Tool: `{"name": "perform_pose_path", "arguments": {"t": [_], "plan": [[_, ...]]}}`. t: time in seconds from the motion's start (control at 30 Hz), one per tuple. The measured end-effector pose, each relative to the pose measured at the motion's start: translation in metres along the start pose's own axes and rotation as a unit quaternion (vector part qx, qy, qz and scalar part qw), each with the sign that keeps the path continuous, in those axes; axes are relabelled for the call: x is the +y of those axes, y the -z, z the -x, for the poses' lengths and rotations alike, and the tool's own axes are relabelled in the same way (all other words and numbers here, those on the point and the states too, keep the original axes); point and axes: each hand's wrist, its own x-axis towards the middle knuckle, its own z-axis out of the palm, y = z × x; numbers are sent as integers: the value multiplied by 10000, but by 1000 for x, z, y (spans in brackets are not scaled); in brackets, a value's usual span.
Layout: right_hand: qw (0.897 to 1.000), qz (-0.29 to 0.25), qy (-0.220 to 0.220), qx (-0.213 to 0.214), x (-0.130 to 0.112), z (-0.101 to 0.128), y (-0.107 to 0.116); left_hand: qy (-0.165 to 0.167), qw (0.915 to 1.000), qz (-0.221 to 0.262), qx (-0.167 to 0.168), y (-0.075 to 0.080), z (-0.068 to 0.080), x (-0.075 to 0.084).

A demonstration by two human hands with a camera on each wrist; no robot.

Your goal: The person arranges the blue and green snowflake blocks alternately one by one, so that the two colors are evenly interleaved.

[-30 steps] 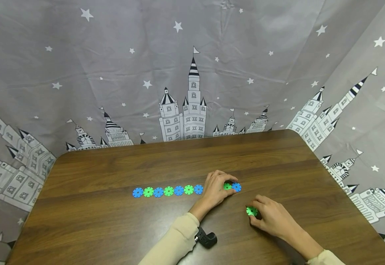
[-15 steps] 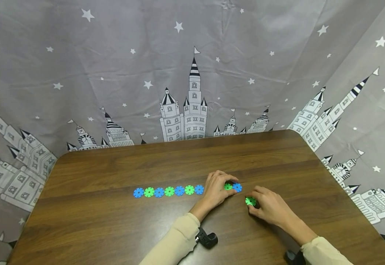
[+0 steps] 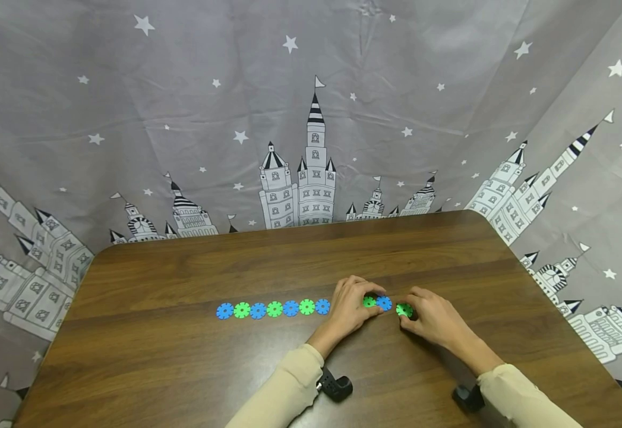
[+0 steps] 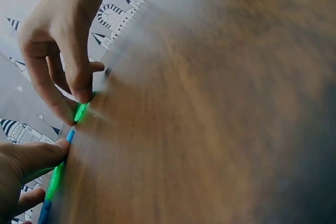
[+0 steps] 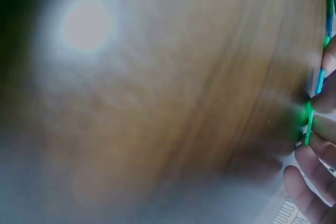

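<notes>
A row of flat blue and green toothed discs [image 3: 273, 309] lies across the brown table [image 3: 193, 368]. My left hand [image 3: 363, 296] rests on the row's right end with fingers curled over a green disc [image 3: 368, 301] and a blue disc [image 3: 384, 303]. My right hand [image 3: 410, 315] pinches a loose green disc [image 3: 404, 310] and holds it right against that blue disc. The left wrist view shows the green disc [image 4: 81, 112] edge-on between right-hand fingertips [image 4: 79, 93], beside the blue one [image 4: 70, 136]. In the blurred right wrist view the green disc [image 5: 307, 121] stands edge-on.
A grey curtain [image 3: 311, 119] printed with castles and stars hangs round the table's back and sides. Black wrist straps [image 3: 334, 385] show near the front edge. The table's rounded corners lie at the far left and far right.
My right hand has slid the loose green disc up and left, from the bare table to the blue disc at the row's end. The left hand has stayed put.
</notes>
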Motion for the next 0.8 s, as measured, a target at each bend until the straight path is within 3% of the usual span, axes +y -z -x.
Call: {"name": "perform_pose_path", "arguments": {"t": [0.8], "plan": [[9999,-96,-100,16,5,-17,-5,90,9999,-113,-33,2,0,3]]}}
